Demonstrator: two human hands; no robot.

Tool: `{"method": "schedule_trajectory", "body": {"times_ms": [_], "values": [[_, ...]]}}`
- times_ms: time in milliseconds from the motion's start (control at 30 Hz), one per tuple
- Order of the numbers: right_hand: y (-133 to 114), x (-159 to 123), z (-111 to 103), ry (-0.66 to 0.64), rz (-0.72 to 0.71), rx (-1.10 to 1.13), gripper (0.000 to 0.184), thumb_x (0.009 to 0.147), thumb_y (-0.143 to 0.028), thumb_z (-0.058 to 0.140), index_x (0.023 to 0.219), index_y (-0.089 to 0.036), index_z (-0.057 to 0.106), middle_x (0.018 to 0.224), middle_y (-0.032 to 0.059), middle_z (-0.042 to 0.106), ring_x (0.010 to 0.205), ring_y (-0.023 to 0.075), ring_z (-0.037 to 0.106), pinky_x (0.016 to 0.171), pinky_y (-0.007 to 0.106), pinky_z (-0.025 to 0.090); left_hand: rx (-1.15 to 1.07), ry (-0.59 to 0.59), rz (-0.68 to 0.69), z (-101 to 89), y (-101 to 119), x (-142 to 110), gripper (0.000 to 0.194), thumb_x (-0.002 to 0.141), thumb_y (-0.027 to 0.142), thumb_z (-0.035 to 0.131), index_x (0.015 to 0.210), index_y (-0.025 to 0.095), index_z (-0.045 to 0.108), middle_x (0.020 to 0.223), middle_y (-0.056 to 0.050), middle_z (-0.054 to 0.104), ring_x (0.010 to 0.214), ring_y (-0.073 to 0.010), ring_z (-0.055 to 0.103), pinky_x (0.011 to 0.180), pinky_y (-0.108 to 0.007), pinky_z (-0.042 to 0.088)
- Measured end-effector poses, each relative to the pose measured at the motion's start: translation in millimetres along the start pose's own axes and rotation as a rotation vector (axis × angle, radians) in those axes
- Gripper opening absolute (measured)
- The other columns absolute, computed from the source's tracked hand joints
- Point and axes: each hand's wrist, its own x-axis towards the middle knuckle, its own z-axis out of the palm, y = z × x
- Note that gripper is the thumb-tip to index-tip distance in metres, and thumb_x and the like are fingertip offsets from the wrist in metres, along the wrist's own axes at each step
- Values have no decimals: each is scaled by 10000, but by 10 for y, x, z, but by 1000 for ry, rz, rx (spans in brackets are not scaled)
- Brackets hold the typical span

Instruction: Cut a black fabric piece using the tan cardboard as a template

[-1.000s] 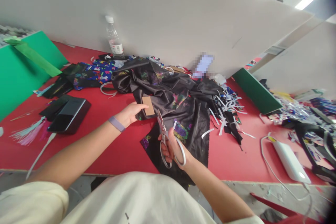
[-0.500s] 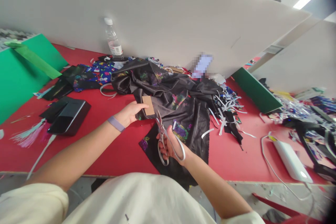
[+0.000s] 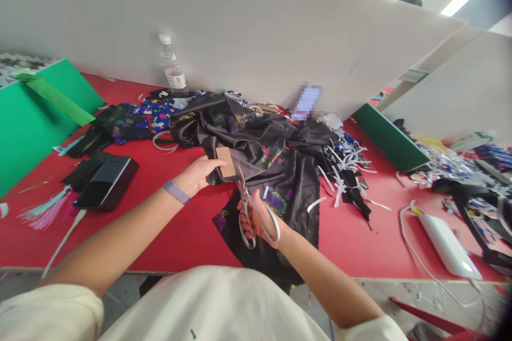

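Red bench (image 3: pixel 180 240), grey partition (image 3: pixel 248 32) behind. Left hand (image 3: pixel 198 173): fingers clamped on brown card (image 3: pixel 227 166), which lies over dark patterned fabric (image 3: pixel 298 192). Right hand (image 3: pixel 262 218): fingers wrapped round handles of scissors (image 3: pixel 244 191); blade tips just beside card's right edge.

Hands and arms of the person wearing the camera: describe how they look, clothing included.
The left sleeve and right sleeve are short, loose and cream, like the shirt. The left hand and right hand are ungloved. A flat, lavender-grey wristband is worn on the left; none shows on the right.
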Motion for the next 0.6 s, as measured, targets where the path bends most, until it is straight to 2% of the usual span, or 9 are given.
{"method": "schedule_trajectory", "body": {"times_ms": [367,600], "values": [[-22,-48,16,10,14,9,729,682,-905,397,869,-206,486,589,-72,376,457,62,287,418,197,201,-34,-30,13,-4,-10,22,183,715,71,642,876,137,701,760,-73,742,619,-197,700,630,-308,585],[-25,-65,29,17,21,31,801,554,-945,478,865,-206,471,583,-82,353,457,49,260,411,188,149,-46,-33,13,-17,-73,104,172,697,72,661,856,134,679,769,-79,740,641,-205,703,660,-329,591]]}}
